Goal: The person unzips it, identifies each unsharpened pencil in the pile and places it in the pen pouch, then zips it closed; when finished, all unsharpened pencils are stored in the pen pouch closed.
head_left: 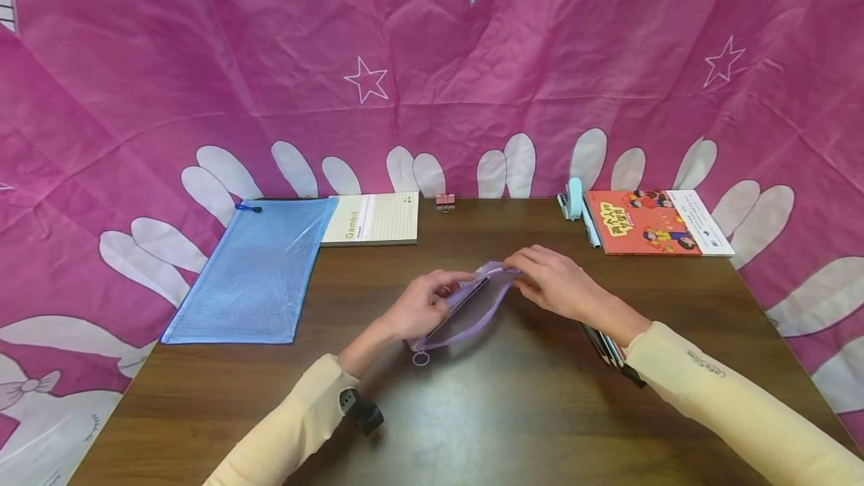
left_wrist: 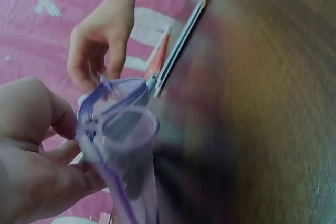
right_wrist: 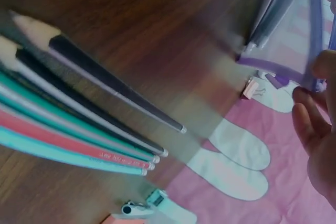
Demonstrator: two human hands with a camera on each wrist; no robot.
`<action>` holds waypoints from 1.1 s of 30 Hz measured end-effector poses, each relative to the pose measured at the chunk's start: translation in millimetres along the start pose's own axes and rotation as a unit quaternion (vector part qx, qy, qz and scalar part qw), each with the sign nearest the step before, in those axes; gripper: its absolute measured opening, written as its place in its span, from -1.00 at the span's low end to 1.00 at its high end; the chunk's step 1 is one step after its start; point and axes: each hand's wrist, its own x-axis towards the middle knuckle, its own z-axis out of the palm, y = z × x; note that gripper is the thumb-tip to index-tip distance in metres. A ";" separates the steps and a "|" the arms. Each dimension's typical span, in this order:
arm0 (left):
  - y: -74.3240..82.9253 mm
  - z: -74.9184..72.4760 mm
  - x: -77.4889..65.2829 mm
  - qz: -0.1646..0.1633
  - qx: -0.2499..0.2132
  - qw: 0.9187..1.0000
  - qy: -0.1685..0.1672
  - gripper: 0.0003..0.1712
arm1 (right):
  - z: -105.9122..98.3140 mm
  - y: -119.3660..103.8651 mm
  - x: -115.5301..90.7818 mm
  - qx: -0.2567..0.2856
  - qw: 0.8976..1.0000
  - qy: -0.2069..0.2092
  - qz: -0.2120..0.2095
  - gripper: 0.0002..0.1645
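Observation:
A see-through purple zip pouch (head_left: 481, 325) is held above the table with its mouth spread apart. My left hand (head_left: 424, 304) pinches its rim near the zip end, where a round ring pull (head_left: 421, 358) hangs. At the opposite end, my right hand (head_left: 556, 280) grips the pouch's top edge between thumb and fingers. A grey flat piece with a wavy edge (left_wrist: 137, 179) shows through the pouch's side in the left wrist view; its kind is unclear. Several pencils (right_wrist: 100, 74) lie side by side on the table, partly under my right forearm in the head view.
A blue mesh zip bag (head_left: 250, 276) lies at the left, overlapping a notepad (head_left: 391, 220). A pink binder clip (head_left: 445, 202) stands at the back edge. Toward the back right are a light blue stapler (head_left: 574, 199), a pen (head_left: 591, 231) and an orange book (head_left: 641, 223).

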 end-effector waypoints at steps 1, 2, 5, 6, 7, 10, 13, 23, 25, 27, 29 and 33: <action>-1.3 -2.4 -0.5 -0.004 -0.002 1.000 -0.005 -0.34 | -0.3 0.3 -0.2 -0.004 1.000 0.013 -0.011 -0.54; -2.5 -5.0 -1.4 -0.011 -0.008 1.000 -0.008 -0.38 | -0.3 0.7 -0.5 -0.007 0.999 0.025 -0.020 -0.57; -6.9 -14.6 -6.6 -0.030 -0.038 0.999 -0.006 -0.48 | -1.3 1.1 -1.9 -0.008 0.998 0.053 -0.033 -0.63; -9.1 -19.0 -9.5 -0.033 -0.052 0.998 0.001 -0.49 | -1.9 1.0 -2.0 -0.007 0.998 0.058 -0.031 -0.64; -12.2 -23.9 -13.0 -0.030 -0.061 0.998 0.008 -0.49 | -2.5 0.8 -2.1 -0.004 0.998 0.062 -0.028 -0.64; -24.4 -39.3 -28.1 -0.018 -0.067 0.997 0.033 -0.43 | -4.5 -0.3 -1.2 0.007 0.998 0.062 -0.014 -0.68; -39.4 -49.6 -46.6 -0.005 -0.023 0.999 0.039 -0.38 | -6.6 -1.6 -0.1 0.013 0.998 0.060 0.000 -0.72; -57.5 -37.0 -71.7 0.061 0.138 0.987 0.053 -0.56 | -9.4 -9.4 -2.4 0.032 0.998 0.026 0.053 -0.74; -59.4 -34.2 -71.2 0.071 0.146 0.984 0.074 -0.61 | -10.2 -11.2 -2.2 0.028 0.998 0.016 0.055 -0.74; -61.1 -33.4 -71.0 0.075 0.142 0.983 0.092 -0.65 | -11.2 -13.0 -1.5 0.012 0.999 0.011 0.051 -0.75; -63.5 -33.2 -70.8 0.080 0.139 0.981 0.109 -0.65 | -11.7 -16.0 0.4 -0.018 0.999 0.010 0.036 -0.75; -67.2 -34.4 -71.1 0.086 0.131 0.979 0.127 -0.64 | -6.0 -32.0 11.5 -0.077 0.997 0.001 -0.014 -0.57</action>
